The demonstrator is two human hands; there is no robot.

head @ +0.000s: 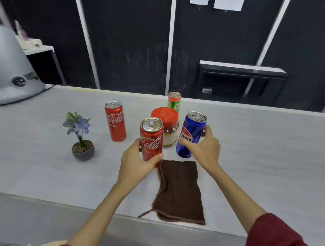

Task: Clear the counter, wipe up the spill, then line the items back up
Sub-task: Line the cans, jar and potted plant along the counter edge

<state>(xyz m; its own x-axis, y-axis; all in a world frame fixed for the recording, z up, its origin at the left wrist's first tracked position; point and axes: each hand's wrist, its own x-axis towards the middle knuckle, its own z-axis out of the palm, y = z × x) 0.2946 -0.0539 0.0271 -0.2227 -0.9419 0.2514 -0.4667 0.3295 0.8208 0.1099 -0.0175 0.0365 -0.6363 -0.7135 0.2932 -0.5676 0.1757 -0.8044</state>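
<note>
My left hand (136, 162) grips a red Coca-Cola can (151, 139) near the middle of the pale counter (267, 154). My right hand (205, 148) grips a blue Pepsi can (191, 133), which leans to the right. Between and behind the two cans stands a jar with a red lid (165, 121). A green and orange Milo can (174, 101) stands further back. A second red Coca-Cola can (115, 121) stands upright to the left. A folded brown cloth (179, 191) lies at the counter's front edge, just below both hands. I cannot make out any spill.
A small pot with a blue flower (81, 136) stands at the left of the cans. A grey machine (10, 68) fills the far left corner. Behind the counter are dark wall panels and a low black shelf (242, 70).
</note>
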